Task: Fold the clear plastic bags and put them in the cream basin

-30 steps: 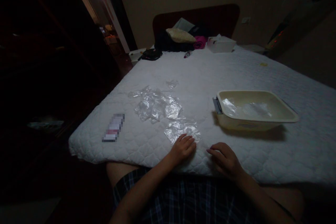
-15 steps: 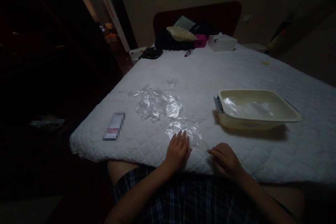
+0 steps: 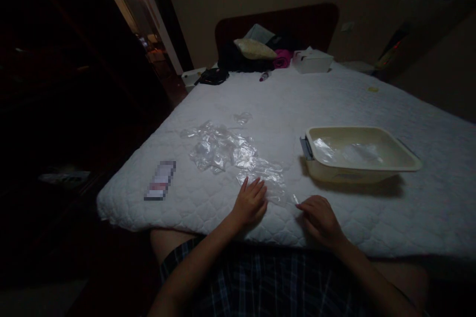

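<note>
A clear plastic bag (image 3: 269, 178) lies on the white quilted bed near its front edge. My left hand (image 3: 250, 201) rests flat on the bag's near left part, fingers spread. To the right, my right hand (image 3: 320, 218) pinches a corner of the same bag between thumb and fingers. Beyond my left hand lies a crumpled pile of clear plastic bags (image 3: 217, 148), with a smaller piece (image 3: 243, 118) behind it. A cream plastic basin (image 3: 362, 174) with grey handles stands at the right; clear plastic lies inside.
A pixelated flat item (image 3: 160, 181) lies on the bed (image 3: 178, 213) at the left. At the far end are a white box (image 3: 313, 62), a pillow (image 3: 255, 49), dark cloth, a pink roll (image 3: 282, 58) and a black bag (image 3: 214, 76).
My right hand has taken hold of the bag's corner, which now stretches toward it. My left hand has shifted slightly, its fingers more spread.
</note>
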`<state>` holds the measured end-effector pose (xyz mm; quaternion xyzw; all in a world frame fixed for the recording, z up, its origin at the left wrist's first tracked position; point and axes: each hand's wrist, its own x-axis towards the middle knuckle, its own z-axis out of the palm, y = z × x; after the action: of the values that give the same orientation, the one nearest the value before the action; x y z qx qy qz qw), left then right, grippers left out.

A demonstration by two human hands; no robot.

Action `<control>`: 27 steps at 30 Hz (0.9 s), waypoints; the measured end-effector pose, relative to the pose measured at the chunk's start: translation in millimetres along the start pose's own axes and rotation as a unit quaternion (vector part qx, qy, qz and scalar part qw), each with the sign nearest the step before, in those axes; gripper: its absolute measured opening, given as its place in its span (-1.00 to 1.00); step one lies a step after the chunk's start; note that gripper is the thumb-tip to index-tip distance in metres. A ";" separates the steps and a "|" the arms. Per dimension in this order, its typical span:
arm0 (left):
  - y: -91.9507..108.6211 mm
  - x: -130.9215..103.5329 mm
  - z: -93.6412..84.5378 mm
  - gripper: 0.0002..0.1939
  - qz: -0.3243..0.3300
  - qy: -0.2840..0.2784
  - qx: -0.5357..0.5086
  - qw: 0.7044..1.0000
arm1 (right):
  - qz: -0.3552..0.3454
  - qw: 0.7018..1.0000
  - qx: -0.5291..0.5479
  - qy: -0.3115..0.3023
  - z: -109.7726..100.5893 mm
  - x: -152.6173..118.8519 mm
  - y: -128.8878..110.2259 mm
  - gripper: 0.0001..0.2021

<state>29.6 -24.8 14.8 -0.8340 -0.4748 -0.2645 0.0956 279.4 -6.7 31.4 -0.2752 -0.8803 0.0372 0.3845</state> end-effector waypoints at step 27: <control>27.7 -15.0 20.5 -0.70 0.084 -0.022 0.023 0.996 | -0.007 0.998 0.060 0.003 24.8 40.8 4.5 -0.67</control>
<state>54.0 -42.2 -7.9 -0.8742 -0.4110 -0.2258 0.1260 241.6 21.7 39.6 -0.2453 -0.8772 0.0864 0.4035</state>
